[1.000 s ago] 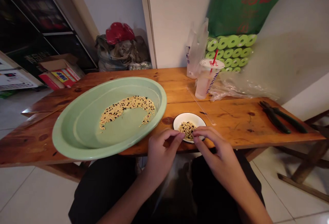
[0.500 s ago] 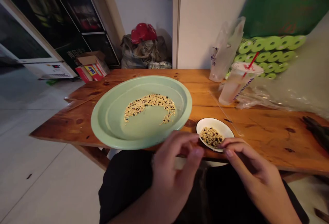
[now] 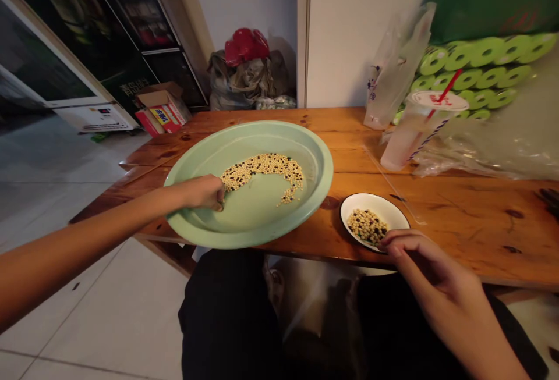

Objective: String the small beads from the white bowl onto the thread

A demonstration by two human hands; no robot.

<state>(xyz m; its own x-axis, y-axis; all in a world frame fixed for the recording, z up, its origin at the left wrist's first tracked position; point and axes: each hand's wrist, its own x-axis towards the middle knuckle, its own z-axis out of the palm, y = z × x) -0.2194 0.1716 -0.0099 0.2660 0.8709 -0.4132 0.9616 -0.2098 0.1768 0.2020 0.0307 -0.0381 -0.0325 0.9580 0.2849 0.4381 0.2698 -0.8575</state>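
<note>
Over a green basin, left hand pinched closed at beans, right hand curled against white bowl

Left hand hides its own fingertips at the pale green oval basin, so cannot tell if they hold sth. Left forearm is cut off by pic edge. Dark round specks in small white dish are too small to tell kind.
</note>
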